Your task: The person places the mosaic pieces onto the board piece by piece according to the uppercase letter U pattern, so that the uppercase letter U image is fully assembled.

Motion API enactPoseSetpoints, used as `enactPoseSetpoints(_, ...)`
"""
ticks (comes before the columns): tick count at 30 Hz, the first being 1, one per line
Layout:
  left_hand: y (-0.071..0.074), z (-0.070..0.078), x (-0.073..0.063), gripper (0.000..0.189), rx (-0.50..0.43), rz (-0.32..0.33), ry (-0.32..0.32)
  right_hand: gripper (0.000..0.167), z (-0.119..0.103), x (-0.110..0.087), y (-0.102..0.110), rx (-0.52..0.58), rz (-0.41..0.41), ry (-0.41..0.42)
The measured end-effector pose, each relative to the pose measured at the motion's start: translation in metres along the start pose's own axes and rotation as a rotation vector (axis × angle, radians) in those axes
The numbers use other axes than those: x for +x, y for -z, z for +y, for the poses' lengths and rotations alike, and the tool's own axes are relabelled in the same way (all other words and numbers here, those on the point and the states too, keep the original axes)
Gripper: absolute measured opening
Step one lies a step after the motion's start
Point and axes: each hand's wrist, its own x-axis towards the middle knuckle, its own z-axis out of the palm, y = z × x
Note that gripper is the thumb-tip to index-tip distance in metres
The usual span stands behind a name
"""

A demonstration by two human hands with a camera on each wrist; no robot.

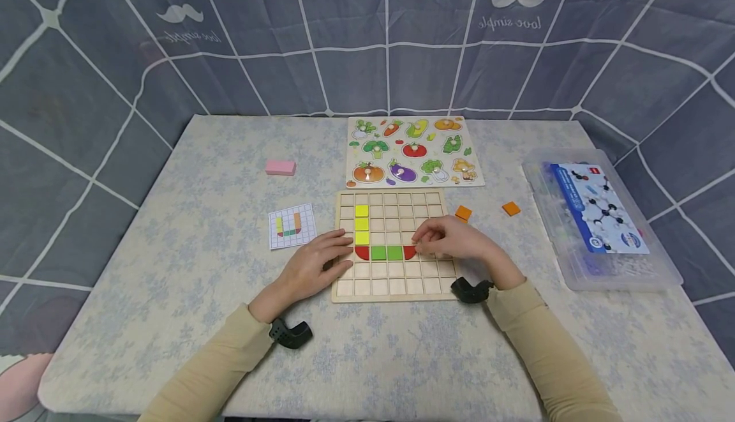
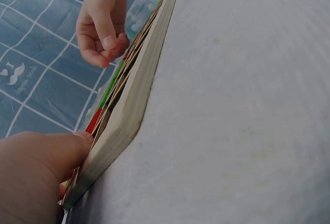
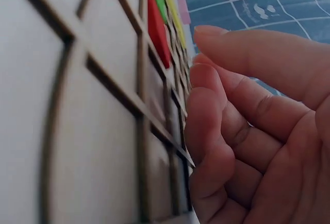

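A wooden grid board (image 1: 367, 288) lies on the table with coloured tiles set in its cells. Three yellow squares (image 1: 362, 224) form a column above a red rounded tile (image 1: 362, 253). Two green squares (image 1: 386, 253) run right from it to a second red rounded tile (image 1: 409, 253). My left hand (image 1: 312, 265) rests at the board's left edge, fingers loosely bent over the rim. Over the board, beside the right-hand red tile, is my right hand (image 1: 453, 238), its fingers loosely curled; the right wrist view shows nothing held between thumb and fingers.
Orange squares (image 1: 511, 209) lie right of the board, some beside my right hand. A pattern card (image 1: 293, 225) and a pink block (image 1: 281, 168) are on the left. Behind stands a vegetable puzzle (image 1: 415, 150); a clear plastic case (image 1: 631, 269) is at right.
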Motion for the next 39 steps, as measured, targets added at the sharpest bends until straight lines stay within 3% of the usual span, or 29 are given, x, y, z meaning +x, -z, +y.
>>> enactPoseSetpoints(4,0.0,0.0,0.0,0.031,-0.002,0.001,-0.002,0.023,0.001,-0.004,0.009,-0.013,0.039,-0.01)
enactPoseSetpoints(14,0.0,0.0,0.0,0.03,-0.008,0.008,-0.011,0.026,0.005,-0.017,0.034,-0.008,0.26,-0.076)
enactPoseSetpoints(21,0.0,0.0,0.0,0.03,-0.005,0.003,-0.006,0.027,0.017,-0.023,0.045,-0.034,0.366,-0.077)
enactPoseSetpoints(29,0.0,0.001,0.0,0.031,-0.001,-0.001,0.001,0.035,0.03,-0.023,0.051,-0.062,0.44,-0.121)
enactPoseSetpoints(39,0.0,0.0,-0.001,0.03,0.002,0.006,-0.005,0.039,0.042,-0.024,0.051,-0.048,0.465,-0.192)
